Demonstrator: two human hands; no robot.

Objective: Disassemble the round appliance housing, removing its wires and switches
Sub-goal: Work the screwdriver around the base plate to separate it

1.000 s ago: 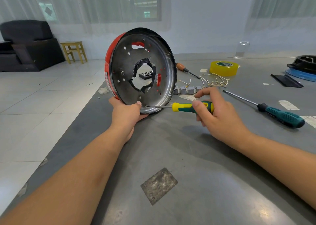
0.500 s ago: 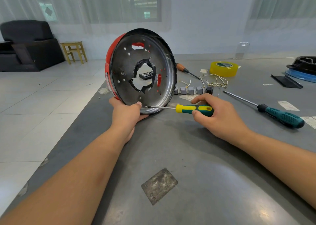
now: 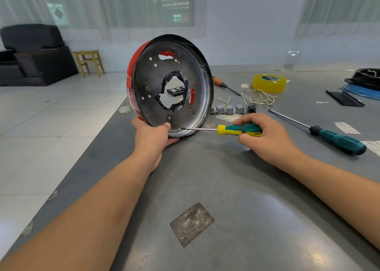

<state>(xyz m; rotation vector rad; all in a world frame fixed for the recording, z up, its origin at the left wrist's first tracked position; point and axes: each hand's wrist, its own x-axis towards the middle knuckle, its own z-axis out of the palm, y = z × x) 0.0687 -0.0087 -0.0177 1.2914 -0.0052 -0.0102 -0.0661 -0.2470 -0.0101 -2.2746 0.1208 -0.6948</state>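
Note:
The round housing (image 3: 152,81), red outside with a dark perforated metal bottom and a ragged central hole, stands on edge on the grey table (image 3: 226,188). My left hand (image 3: 153,136) grips its lower rim, thumb on the metal face. My right hand (image 3: 267,139) holds a yellow-and-green screwdriver (image 3: 238,129) by the handle; the shaft lies level and its tip touches the housing's bottom edge near my left thumb. Behind the housing lie a row of small grey switches (image 3: 230,108) and loose yellowish wires (image 3: 259,98).
A larger teal screwdriver (image 3: 337,140) lies to the right, an orange-handled one (image 3: 222,83) behind the housing. Yellow tape roll (image 3: 269,83), a black strip (image 3: 343,98) and a black-and-blue part (image 3: 364,83) sit at the far right. The table's left edge drops to tiled floor.
My right hand has shifted its hold on the screwdriver handle, fingers curling lower over it as the handle turns. The tip stays at the same spot. The housing and left hand have not moved.

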